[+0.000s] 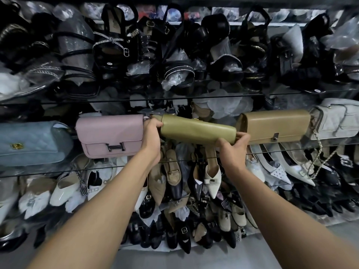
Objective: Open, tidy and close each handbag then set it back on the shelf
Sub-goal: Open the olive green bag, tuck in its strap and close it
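Between the pink bag point(110, 134) and the tan bag point(275, 127), I'm holding the olive handbag point(196, 131) crosswise, long axis left to right, dipping rightward. My left hand point(151, 138) curls round its left end, my right hand point(233, 150) pinches the right end. Its shelf gap lies straight ahead.

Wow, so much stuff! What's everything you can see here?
olive-green handbag: 1, olive-green, held in front of the middle shelf
pink handbag: 1, pink, middle shelf, left of the held bag
tan handbag: 1, tan, middle shelf, right of the held bag
quilted blue handbag: 1, light blue, far left
quilted grey handbag: 1, pale grey, far right, chain hanging
black sandals: many, black, top shelf
pointed shoes: many, cream, beige, black, lower shelves
glass shelves: several, clear
left hand: grips held bag's left end
right hand: grips its right end
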